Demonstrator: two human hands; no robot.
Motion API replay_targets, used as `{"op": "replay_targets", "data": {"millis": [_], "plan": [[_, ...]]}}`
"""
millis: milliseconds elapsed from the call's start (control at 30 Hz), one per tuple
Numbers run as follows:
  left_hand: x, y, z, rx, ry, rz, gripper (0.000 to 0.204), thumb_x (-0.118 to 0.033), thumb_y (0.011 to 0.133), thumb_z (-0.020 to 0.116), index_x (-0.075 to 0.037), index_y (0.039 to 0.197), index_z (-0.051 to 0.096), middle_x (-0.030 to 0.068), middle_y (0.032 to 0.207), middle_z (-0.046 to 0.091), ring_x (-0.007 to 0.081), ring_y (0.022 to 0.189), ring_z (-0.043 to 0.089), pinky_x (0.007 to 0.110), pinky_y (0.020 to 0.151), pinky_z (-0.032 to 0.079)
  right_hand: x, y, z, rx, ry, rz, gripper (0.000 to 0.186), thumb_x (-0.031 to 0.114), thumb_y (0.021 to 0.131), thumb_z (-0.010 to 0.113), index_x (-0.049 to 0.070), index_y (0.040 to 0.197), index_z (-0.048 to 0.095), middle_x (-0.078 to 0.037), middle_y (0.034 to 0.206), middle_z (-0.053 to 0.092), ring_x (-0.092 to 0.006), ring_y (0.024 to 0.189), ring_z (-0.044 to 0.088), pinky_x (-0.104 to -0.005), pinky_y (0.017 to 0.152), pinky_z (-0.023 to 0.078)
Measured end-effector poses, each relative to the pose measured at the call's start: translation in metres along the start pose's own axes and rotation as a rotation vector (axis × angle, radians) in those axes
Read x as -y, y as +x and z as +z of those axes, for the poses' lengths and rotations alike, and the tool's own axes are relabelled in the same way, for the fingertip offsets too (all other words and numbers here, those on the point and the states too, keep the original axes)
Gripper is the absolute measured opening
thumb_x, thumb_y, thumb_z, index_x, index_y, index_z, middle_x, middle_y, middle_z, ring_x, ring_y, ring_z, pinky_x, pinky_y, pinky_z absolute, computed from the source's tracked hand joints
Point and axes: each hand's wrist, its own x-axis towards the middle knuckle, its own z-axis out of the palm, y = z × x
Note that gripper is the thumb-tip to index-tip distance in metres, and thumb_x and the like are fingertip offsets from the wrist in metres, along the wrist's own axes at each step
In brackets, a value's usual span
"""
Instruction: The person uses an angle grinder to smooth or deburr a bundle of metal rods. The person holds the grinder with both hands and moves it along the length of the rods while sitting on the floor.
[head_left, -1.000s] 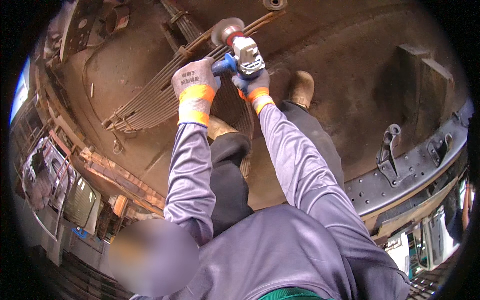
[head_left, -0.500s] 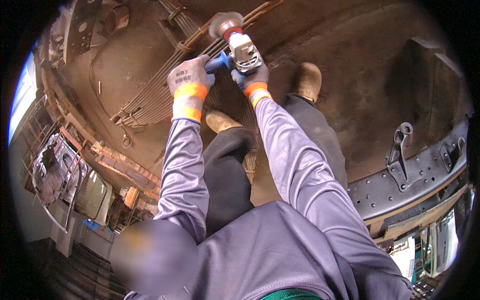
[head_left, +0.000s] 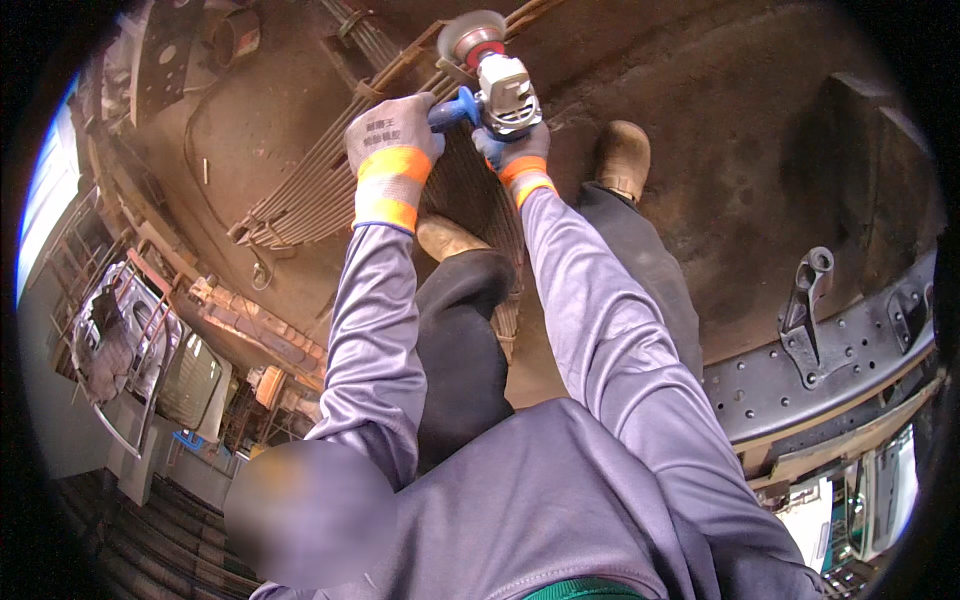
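Both my hands wear grey gloves with orange-banded cuffs and hold one angle grinder [head_left: 508,92]. My left hand [head_left: 392,135] is wrapped round its blue side handle [head_left: 455,109]. Behind the grinder's pale head, my right hand [head_left: 515,148] grips the body, which is mostly hidden by the hand and the head. A round cup-shaped brush or wheel [head_left: 473,40] sits at the far end, blurred as if spinning. It is close to a rusty stack of leaf springs [head_left: 330,165] on the floor; I cannot tell whether they touch.
My boots [head_left: 622,160] stand on the brown floor, near more leaf springs [head_left: 480,195] between my legs. A dark steel frame rail [head_left: 750,395] with a bracket [head_left: 805,320] runs along the right. Vehicle door parts [head_left: 125,340] and rusty beams [head_left: 255,320] lie at left.
In the picture, the grinder and both hands have moved slightly right, and the grinder's wheel end up. Both hands keep their hold; much of the surroundings has shifted slightly too.
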Motion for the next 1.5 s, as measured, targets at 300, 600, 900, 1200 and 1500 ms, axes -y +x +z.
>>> {"op": "replay_targets", "data": {"millis": [300,600,900,1200,1500], "plan": [[0.015,0.001,0.017,-0.03,0.008,-0.002,0.043,-0.031,0.077,0.077,-0.031,0.119,0.07,0.007,0.108,0.075,0.0293,0.105,0.07,0.045,0.088,0.057,-0.019,0.004,-0.014,0.112,-0.535,-0.22,0.06,0.04,0.094,0.041,0.015,0.148,0.046,-0.007,0.146,0.056,-0.0262,0.134,0.051,-0.0442,0.118,0.037],[0.026,-0.034,0.03,-0.074,-0.043,-0.104,0.045,-0.035,0.08,0.074,-0.035,0.125,0.068,0.0072,0.111,0.075,0.0303,0.104,0.071,0.045,0.089,0.058,-0.019,-0.028,-0.01,0.217,-0.821,-0.415,0.037,0.023,0.092,0.057,0.01,0.126,0.063,-0.01,0.115,0.07,-0.0274,0.095,0.07,-0.0472,0.074,0.06],[-0.017,-0.119,-0.115,-0.335,0.49,-0.088,0.028,-0.029,0.082,0.07,-0.027,0.11,0.071,0.0097,0.098,0.074,0.0332,0.089,0.072,0.047,0.073,0.057,-0.083,-0.1,0.081,0.445,-0.643,-0.545,0.061,0.063,0.082,0.056,0.011,0.113,0.062,-0.013,0.091,0.063,-0.0251,0.069,0.056,-0.0348,0.055,0.044],[-0.049,-0.13,-0.174,-0.37,0.498,-0.017,0.023,-0.027,0.078,0.073,-0.028,0.101,0.075,0.0063,0.091,0.075,0.0289,0.087,0.073,0.043,0.073,0.057,-0.062,-0.156,0.133,0.205,-0.877,-0.562,0.053,0.017,0.066,0.081,0.006,0.115,0.065,-0.004,0.102,0.071,-0.0188,0.083,0.069,-0.0364,0.08,0.058],[-0.02,-0.069,-0.112,-0.094,0.277,-0.062,0.032,-0.028,0.08,0.073,-0.03,0.112,0.074,0.0079,0.103,0.075,0.0308,0.097,0.072,0.044,0.082,0.057,-0.053,-0.114,0.084,0.079,-1.081,-0.449,0.059,0.012,0.067,0.081,0.007,0.123,0.065,-0.004,0.121,0.071,-0.0179,0.105,0.068,-0.0336,0.099,0.052]]}}
